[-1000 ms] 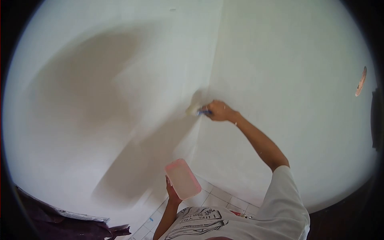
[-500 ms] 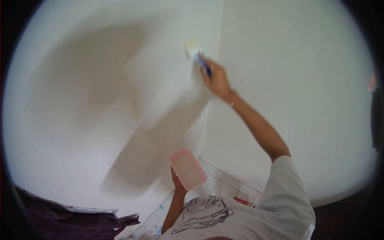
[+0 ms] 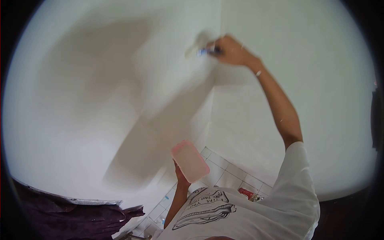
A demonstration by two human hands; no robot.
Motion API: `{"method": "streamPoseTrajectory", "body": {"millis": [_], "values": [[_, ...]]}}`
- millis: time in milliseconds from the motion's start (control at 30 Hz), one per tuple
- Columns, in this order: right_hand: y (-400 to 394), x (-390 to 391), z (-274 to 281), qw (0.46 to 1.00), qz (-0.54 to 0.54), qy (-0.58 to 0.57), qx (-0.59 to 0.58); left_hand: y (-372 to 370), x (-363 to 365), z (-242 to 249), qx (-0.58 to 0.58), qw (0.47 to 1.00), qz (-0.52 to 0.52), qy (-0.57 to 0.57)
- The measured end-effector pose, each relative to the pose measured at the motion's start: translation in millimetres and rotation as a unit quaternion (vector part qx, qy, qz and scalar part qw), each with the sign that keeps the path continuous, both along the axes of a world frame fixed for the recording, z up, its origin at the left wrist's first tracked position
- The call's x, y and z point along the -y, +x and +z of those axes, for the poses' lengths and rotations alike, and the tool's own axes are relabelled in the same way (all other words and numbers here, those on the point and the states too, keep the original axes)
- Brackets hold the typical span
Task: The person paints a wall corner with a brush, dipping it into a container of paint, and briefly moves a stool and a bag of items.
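Near the corner, right fingers pinch a brush, left fingers hold a tub; shirt reads "MORE THAN".

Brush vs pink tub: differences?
The paintbrush has a blue handle; the tub is pink.
The paintbrush is in the right hand, higher in view; the tub is in the left hand, lower.
The paintbrush is blurred; the tub shows more sharply.
Shared: both are hand-held.

The tub looks plastic — wall smooth and matt, shirt cloth.
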State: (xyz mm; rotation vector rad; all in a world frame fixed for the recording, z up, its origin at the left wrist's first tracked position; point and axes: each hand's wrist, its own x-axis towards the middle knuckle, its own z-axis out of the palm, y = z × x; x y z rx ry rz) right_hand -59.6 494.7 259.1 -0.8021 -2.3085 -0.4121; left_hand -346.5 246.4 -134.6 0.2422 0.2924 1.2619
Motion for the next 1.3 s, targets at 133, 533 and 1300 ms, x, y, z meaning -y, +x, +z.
{"method": "streamPoseTrajectory", "body": {"millis": [133,533,1300], "values": [[-8.9,48.0,81.7,0.975,-0.100,0.037,-0.193,5.0,4.4,8.3,-0.018,0.999,0.019,-0.018],[-52.8,46.1,-235.2,0.948,-0.081,-0.252,-0.177,-6.2,2.2,-0.6,-0.041,0.998,0.050,-0.023],[-38.4,34.5,-279.4,0.944,-0.105,-0.274,-0.153,5.7,-23.5,8.3,-0.046,0.999,0.001,0.002]]}}
